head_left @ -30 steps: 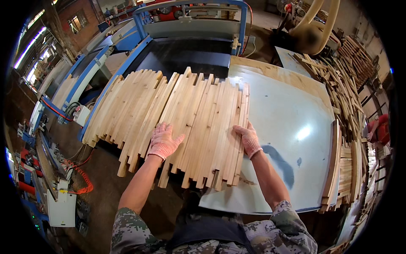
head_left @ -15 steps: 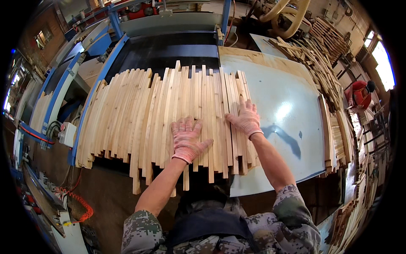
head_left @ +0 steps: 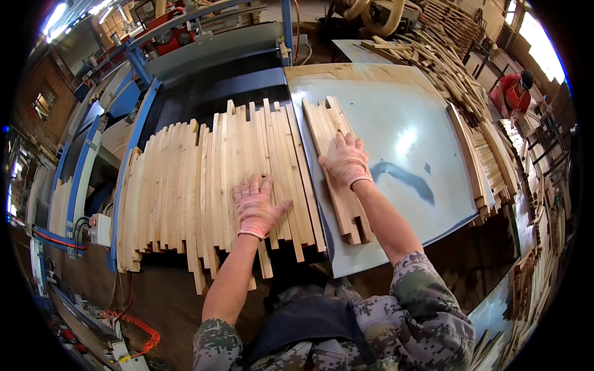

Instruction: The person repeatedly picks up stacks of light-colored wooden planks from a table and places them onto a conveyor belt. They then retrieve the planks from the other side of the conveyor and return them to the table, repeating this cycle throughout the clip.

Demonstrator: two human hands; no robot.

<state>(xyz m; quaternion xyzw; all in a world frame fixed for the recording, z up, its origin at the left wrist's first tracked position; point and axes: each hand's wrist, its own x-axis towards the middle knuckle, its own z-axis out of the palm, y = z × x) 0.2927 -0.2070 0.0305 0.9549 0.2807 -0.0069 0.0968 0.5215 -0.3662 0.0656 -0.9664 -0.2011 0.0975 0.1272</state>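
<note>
A wide row of pale wooden strips [head_left: 173,191] lies side by side on a dark machine bed, their near ends uneven. My left hand [head_left: 255,207], in a pinkish work glove, rests flat on the row's right part with fingers spread. To the right, a small group of wooden strips [head_left: 328,154] lies on a pale, shiny sheet-topped table [head_left: 408,179], with a gap between it and the row. My gloved right hand [head_left: 346,159] lies over this group, palm down, fingers stretched out.
A blue machine frame [head_left: 133,161] runs along the left, with a white control box [head_left: 101,230] near it. Piled wooden strips [head_left: 445,80] stand beyond the table at right. A person in red [head_left: 513,96] works at the far right. An orange coiled hose [head_left: 145,328] hangs at lower left.
A few strips at the row's right end have come apart from it and slid right onto the pale table under my right hand. My left hand stays on the main row.
</note>
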